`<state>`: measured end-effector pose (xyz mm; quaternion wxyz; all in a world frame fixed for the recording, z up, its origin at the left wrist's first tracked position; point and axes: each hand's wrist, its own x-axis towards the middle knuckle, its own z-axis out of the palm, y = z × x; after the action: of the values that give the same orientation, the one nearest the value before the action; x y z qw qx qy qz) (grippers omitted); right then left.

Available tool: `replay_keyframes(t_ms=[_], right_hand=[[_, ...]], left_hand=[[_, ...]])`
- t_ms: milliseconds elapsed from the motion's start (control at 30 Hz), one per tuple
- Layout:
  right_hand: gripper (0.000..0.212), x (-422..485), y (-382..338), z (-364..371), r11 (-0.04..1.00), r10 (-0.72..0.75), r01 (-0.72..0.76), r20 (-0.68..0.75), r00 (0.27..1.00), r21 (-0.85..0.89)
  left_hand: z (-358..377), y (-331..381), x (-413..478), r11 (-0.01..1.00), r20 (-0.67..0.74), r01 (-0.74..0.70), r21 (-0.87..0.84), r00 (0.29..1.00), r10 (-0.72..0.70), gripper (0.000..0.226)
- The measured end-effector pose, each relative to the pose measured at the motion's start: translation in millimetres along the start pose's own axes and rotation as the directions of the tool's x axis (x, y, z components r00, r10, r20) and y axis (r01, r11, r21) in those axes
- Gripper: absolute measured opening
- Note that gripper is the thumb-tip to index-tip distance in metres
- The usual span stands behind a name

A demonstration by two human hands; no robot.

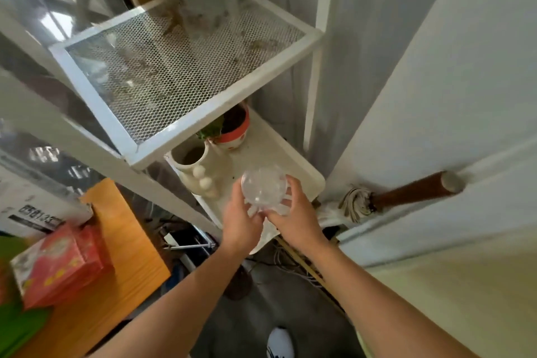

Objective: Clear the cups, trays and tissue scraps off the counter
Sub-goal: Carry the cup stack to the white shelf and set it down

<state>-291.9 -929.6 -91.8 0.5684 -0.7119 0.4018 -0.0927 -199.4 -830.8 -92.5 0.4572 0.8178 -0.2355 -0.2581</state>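
Clear plastic cup [263, 186] held between left hand [241, 224] and right hand [296, 218], fingers [293, 184] curled round its sides. Its axis points roughly camera-ward, lower shelf [273, 148] directly beneath.

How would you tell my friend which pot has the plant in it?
Find the white mesh shelf. On the lower shelf beneath it, two pots stand side by side. It's the round red-and-white pot with green leaves, not the cream vase.

The head-worn camera looks steeply down, close above the hands [241, 221] and a white shelf [271, 150].
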Motion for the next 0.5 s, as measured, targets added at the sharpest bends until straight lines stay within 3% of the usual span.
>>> replay_keyframes(t_ms=[500], right_hand=[[0.085, 28, 42, 31, 0.999, -0.006, 0.002, -0.076, 0.997, -0.053]], left_hand=[[19, -45, 21, 0.999, -0.01, 0.028, -0.026, 1.0, -0.028, 0.085]])
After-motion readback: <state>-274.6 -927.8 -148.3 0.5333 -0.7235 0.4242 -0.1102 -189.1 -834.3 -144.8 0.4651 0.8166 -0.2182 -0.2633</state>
